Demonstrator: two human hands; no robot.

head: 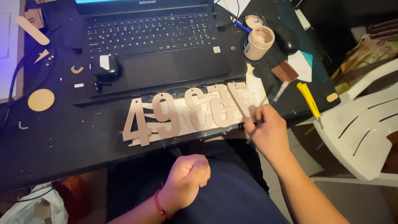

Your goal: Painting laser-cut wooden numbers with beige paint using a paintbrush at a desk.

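Note:
Several flat beige cut-out numerals point(186, 114) lie in a row along the front edge of a black desk point(54, 141). My right hand point(267, 130) grips a thin paintbrush point(278, 92) whose handle points up and away; the hand rests at the right end of the row, touching the last numeral point(239, 97). My left hand point(188, 176) is closed in a fist over my lap, below the desk edge, holding nothing visible. An open jar of beige paint point(258, 42) stands behind the numerals to the right.
A black laptop point(153, 45) fills the back of the desk, with a small black earbud case point(105, 66) on it. A yellow utility knife point(309, 99), a brown block point(285, 71) and a jar lid point(253, 20) lie at right. A white plastic chair point(360, 128) stands beside the desk.

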